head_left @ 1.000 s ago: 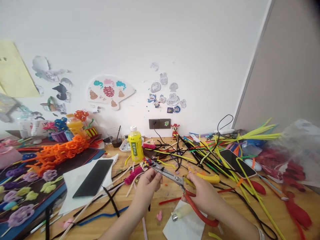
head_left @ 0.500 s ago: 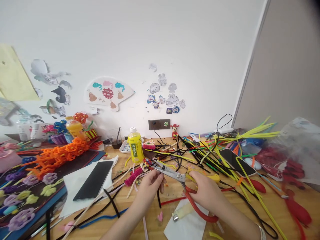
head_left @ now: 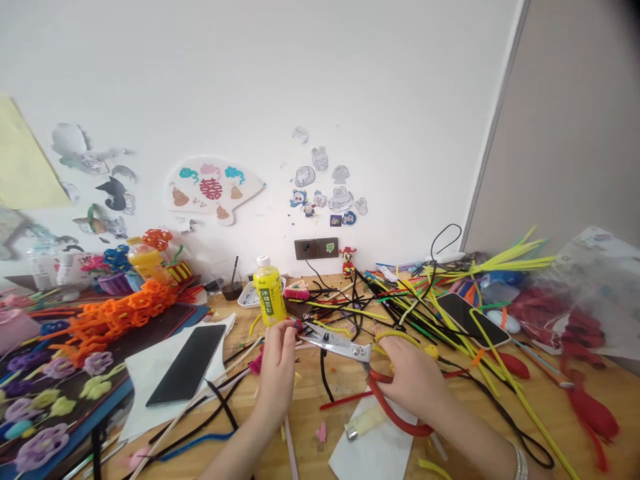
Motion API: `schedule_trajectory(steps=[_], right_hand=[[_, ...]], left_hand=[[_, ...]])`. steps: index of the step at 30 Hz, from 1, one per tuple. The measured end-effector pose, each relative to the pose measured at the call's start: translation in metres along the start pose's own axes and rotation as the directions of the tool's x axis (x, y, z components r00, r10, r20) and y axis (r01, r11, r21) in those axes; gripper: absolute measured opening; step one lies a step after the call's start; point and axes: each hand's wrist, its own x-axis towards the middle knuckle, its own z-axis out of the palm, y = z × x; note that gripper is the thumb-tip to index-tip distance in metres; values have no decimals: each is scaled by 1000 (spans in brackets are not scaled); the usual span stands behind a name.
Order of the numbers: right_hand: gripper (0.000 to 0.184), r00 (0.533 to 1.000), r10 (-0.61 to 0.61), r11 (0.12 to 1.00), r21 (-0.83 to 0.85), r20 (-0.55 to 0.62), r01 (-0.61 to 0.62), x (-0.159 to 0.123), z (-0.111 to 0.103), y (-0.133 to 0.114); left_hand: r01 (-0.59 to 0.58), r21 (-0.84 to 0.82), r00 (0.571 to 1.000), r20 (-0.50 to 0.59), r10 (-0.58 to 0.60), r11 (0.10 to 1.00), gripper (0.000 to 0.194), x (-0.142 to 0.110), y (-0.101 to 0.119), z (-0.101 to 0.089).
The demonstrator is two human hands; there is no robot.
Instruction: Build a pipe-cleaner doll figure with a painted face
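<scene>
My hands are apart: the right hand [head_left: 413, 387] clamps the red-handled scissors [head_left: 335, 345], while the left hand [head_left: 276, 363] has lifted, closed, to 9 o'clock of their tips.

Wooden table [head_left: 305, 407] — heaped pipe cleaners [head_left: 415, 310], two smartphones [head_left: 467, 317] (one on white paper [head_left: 150, 380])

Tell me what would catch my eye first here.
At centre, the right hand grips red-handled scissors, their blades near the left hand. Behind and to the right sprawls a tangle of yellow, black and green pipe cleaners, while orange pipe-cleaner flowers pile up at left.
</scene>
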Motion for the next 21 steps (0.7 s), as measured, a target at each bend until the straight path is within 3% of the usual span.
schedule_trajectory(steps=[1,3,6,8,10,13,21], right_hand=[[20,1000,-19,1000,-16,-8,19,0,0,0],[19,998,-66,997,-52,-18,65,-1,1,-1],[20,992,-128,986,-107,-16,125,-3,3,-3],[21,987,-157,979,-135,-9,155,-3,4,-5],[22,984,-176,973,-153,-6,173,-4,4,-6],[26,983,-186,967,-176,1,183,-4,6,-7],[31,983,-182,961,-206,22,183,-4,5,-7]], left_hand=[[-156,241,987,14,157,958,26,1,3,-4],[-421,595,898,167,407,685,26,2,9,-10],[-562,777,790,404,461,283,29,-1,16,-9],[-614,775,746,507,432,150,27,-4,18,-5],[-654,751,714,575,399,89,24,-7,19,-2],[-679,731,700,619,357,63,19,-8,18,-1],[-668,736,724,610,321,109,18,-7,14,-1]])
